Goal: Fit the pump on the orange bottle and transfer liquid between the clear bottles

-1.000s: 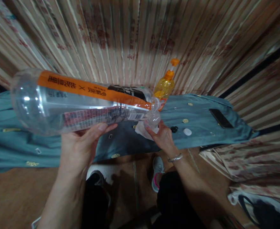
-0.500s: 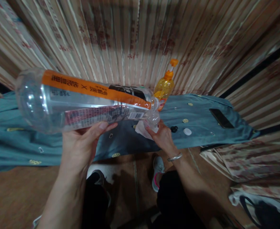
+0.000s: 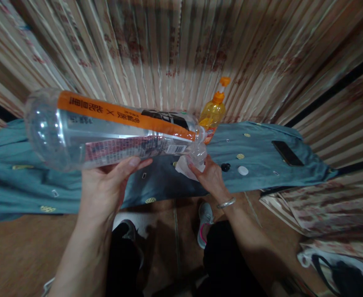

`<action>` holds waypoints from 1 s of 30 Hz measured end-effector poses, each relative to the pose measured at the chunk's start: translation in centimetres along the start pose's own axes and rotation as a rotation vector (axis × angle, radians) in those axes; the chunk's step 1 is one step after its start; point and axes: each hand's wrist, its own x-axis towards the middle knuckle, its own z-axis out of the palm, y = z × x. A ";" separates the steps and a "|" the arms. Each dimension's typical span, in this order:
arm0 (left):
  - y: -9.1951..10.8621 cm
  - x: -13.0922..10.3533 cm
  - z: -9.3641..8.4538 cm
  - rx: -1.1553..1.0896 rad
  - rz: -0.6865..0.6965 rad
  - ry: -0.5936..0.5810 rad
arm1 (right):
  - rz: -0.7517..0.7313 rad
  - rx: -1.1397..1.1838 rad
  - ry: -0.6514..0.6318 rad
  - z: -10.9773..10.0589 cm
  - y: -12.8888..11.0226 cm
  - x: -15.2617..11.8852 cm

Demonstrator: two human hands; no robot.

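Note:
A large clear plastic drink bottle (image 3: 119,136) with an orange and silver label lies almost level in the air, its neck pointing right. My left hand (image 3: 105,179) is wrapped round its underside, thumb toward me. At the bottle's mouth, my right hand (image 3: 211,176) grips a small clear plastic container (image 3: 198,153), whose full shape is partly hidden by the fingers. The two mouths are close together; whether they touch I cannot tell. Below the container is a crumpled white tissue (image 3: 186,168), near or touching my right fingers. No liquid can be made out in the large bottle.
An orange pump bottle (image 3: 213,113) stands behind the bottle's neck. To the right on the teal cloth (image 3: 255,152) are a small black object (image 3: 225,167), a white round cap (image 3: 243,170) and a black phone (image 3: 287,153). A pleated curtain (image 3: 169,49) hangs behind.
The base end of the large bottle sits very slightly farther right in view. Both hands keep the same hold.

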 end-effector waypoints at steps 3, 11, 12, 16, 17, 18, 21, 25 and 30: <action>0.0 -0.1 0.2 -0.004 -0.003 0.013 | 0.012 -0.007 -0.012 -0.1 -0.1 0.0; 0.1 0.0 0.2 0.000 0.008 0.019 | -0.003 -0.013 -0.007 -0.1 -0.2 0.0; 0.1 0.0 0.1 -0.002 0.005 0.012 | -0.004 -0.014 -0.008 -0.1 -0.2 0.0; 0.0 0.0 0.0 -0.013 0.005 0.007 | -0.002 -0.026 0.002 0.0 -0.1 0.0; 0.0 0.0 0.1 -0.015 0.009 0.012 | -0.003 -0.025 0.005 0.0 -0.1 0.0; 0.0 0.0 0.1 -0.017 0.014 0.017 | -0.006 -0.022 0.009 0.1 -0.1 0.0; -0.1 0.1 0.2 -0.024 0.014 0.027 | -0.024 -0.005 0.019 0.3 0.1 0.0; 0.0 0.1 0.3 -0.034 0.006 0.038 | -0.035 0.008 0.032 0.4 0.2 0.0; 0.1 0.0 0.4 -0.027 0.003 0.046 | -0.018 -0.003 0.016 0.2 0.0 0.0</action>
